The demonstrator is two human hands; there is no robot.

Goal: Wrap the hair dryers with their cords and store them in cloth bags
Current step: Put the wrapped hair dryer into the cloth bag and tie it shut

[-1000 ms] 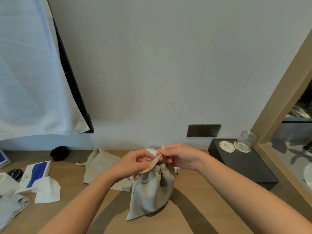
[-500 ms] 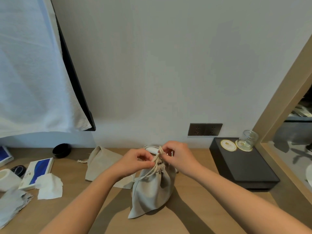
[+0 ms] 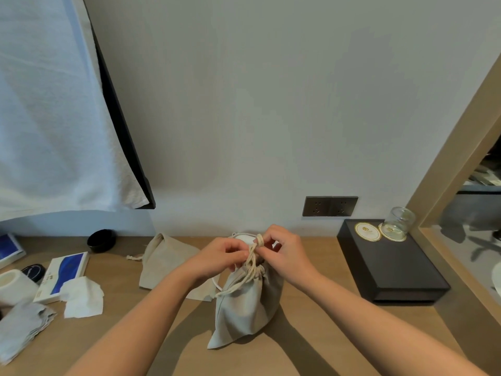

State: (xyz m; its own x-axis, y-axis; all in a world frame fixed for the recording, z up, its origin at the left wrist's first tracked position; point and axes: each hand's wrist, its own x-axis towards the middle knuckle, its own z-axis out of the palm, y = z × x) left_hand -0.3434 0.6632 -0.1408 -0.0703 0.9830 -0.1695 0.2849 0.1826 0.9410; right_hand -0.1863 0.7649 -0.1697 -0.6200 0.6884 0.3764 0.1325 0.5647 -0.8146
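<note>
A filled grey cloth bag [image 3: 245, 308] stands upright on the wooden desk [image 3: 311, 346], its neck gathered tight. My left hand [image 3: 219, 253] and my right hand [image 3: 284, 251] meet just above the neck, and both pinch the cream drawstring [image 3: 250, 263], which is looped round my right fingers. A second cloth bag [image 3: 165, 260] lies flat behind my left hand. A white rounded object [image 3: 242, 237], partly hidden, shows behind the hands; a white cord [image 3: 216, 283] curves out beside the bag. What is inside the bag is hidden.
A black box [image 3: 390, 264] with a coaster [image 3: 368, 231] and an upturned glass [image 3: 400, 222] stands at the right. At the left lie a blue-and-white box [image 3: 63, 275], tissues [image 3: 82, 299], a folded grey cloth [image 3: 21, 327], a white roll [image 3: 15, 286] and a black dish [image 3: 101, 240]. Wall sockets [image 3: 329, 206] sit behind.
The drawstring went from stretched flat across the bag's mouth to bunched loops above the cinched neck. Both hands rose a little and drew closer together over the bag.
</note>
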